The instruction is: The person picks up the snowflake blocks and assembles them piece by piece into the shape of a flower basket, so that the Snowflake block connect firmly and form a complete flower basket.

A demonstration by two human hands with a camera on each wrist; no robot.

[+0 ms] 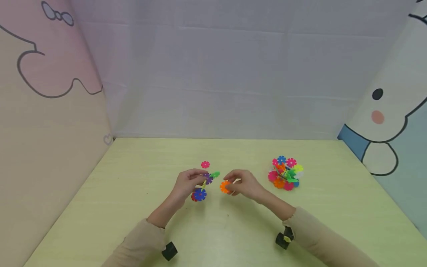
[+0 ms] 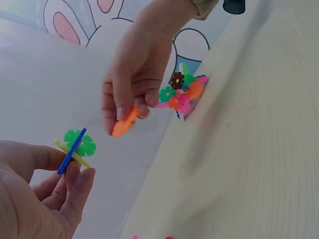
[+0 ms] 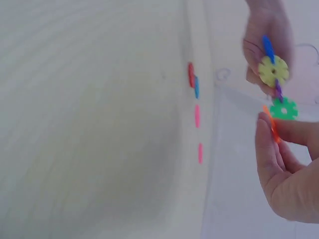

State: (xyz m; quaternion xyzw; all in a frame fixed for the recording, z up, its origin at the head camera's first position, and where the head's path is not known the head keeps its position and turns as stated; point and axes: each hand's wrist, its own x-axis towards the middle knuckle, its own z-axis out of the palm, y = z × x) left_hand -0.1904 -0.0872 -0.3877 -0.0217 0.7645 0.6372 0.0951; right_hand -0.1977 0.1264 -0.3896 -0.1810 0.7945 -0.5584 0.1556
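Note:
My left hand [image 1: 186, 184] pinches a short chain of notched plastic flower discs between thumb and fingers. The chain links a blue disc [image 3: 268, 48], a yellow disc [image 3: 273, 71], a purple disc [image 3: 278, 91] and a green disc [image 3: 284, 108] at its far end. To the right, my right hand [image 1: 245, 184] grips a single orange disc [image 1: 225, 187] by its edge, thumb against fingers. In the head view a small gap separates the orange disc from the green one. Both hands are raised above the tabletop, as the left wrist view shows.
A pile of mixed-colour discs [image 1: 286, 173] stands at the right on the pale table [image 1: 133, 163]. Near the left hand lie a pink disc [image 1: 205, 164] and a red disc [image 3: 191, 74]. Printed cloth walls [image 1: 213, 74] enclose the table's back and sides.

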